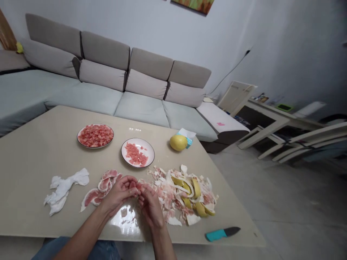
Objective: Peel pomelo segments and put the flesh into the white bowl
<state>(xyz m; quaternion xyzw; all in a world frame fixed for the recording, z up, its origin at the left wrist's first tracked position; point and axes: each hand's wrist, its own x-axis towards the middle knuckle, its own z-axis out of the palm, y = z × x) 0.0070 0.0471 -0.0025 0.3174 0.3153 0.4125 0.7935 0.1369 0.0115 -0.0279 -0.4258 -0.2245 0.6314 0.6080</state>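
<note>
My left hand [121, 193] and my right hand [150, 204] meet above the near part of the table, fingers pinched together on a small piece of red pomelo flesh [136, 185]. To the left of my left hand lie several pomelo segments [104, 186] with pale membrane around pink flesh. Beside my right hand spreads a heap of pomelo peel and membrane scraps [184, 196], with yellow rind among the white pith. Beyond my hands a white dark-rimmed plate [146, 147] carries some pink flesh pieces. Another plate [78, 138], farther left, is heaped with red flesh.
A whole yellow pomelo [178, 143] sits against a blue tissue pack [189, 142] at the far right of the table [48, 144]. A knife [222, 234] with a turquoise handle lies near the right front edge. Crumpled white tissue [65, 189] is at left. A sofa [141, 106] stands behind.
</note>
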